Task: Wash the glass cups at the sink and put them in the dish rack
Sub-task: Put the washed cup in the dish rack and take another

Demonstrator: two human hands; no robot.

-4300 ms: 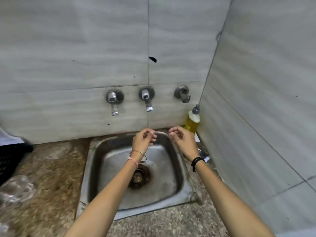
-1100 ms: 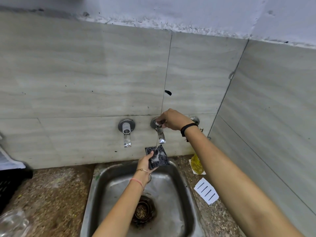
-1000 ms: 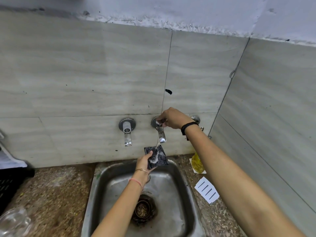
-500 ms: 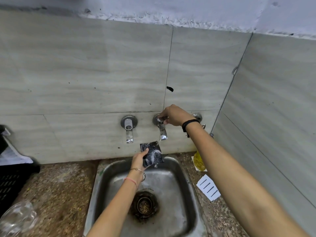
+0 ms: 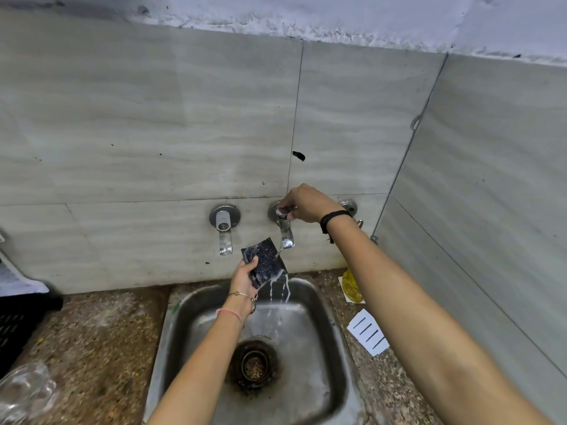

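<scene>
Since half a second ago, more water runs off the scrub pad (image 5: 266, 260), now falling in pale strands from its lower edge into the sink (image 5: 326, 378). Both hands are placed as they were. A few seconds ago they hung empty over the basin and no water ran.

The left hand (image 5: 245, 277) pinches the dark pad by its lower left corner, thumb on the front, and holds it tilted just under the spout of the tap (image 5: 287, 236). The right hand (image 5: 306, 204), just above and to the right of the left, has its fingers curled round the knob of that tap.

The glass cup (image 5: 26, 391) lies blurred on the surface (image 5: 101, 348), well to the left of and below both hands and touched by neither. The black dish rack (image 5: 17, 320) stands just beyond it, well left of the left hand.
</scene>
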